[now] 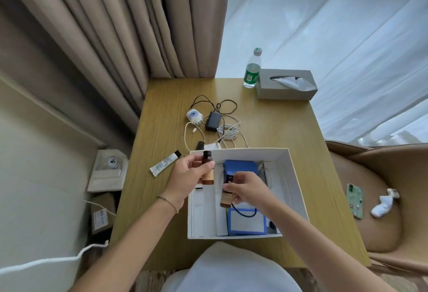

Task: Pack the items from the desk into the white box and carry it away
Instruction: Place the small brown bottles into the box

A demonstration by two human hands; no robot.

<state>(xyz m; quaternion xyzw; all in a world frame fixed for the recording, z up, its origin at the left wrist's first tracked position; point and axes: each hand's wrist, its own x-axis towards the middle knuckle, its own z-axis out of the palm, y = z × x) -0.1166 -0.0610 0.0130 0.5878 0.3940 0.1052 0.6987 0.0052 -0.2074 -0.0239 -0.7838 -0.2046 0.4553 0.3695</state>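
The white box (294, 175) sits open on the wooden desk (278, 124), close to its near edge. My left hand (187, 175) holds a small amber bottle (207, 169) with a black cap upright over the box's left side. My right hand (245, 189) grips a second amber bottle (226, 199) low inside the box. A blue case (240, 166) and a blue-edged packet (246, 222) lie in the box. On the desk beyond lie a white tube (163, 163), a white plug (194, 115), a black adapter (212, 121) and tangled cables (228, 131).
A water bottle (252, 69) and a grey tissue box (286, 84) stand at the desk's far right corner. A tan chair (375, 199) to the right holds a phone (355, 200) and a white cloth (383, 206). Curtains hang behind; packages sit on the floor at left.
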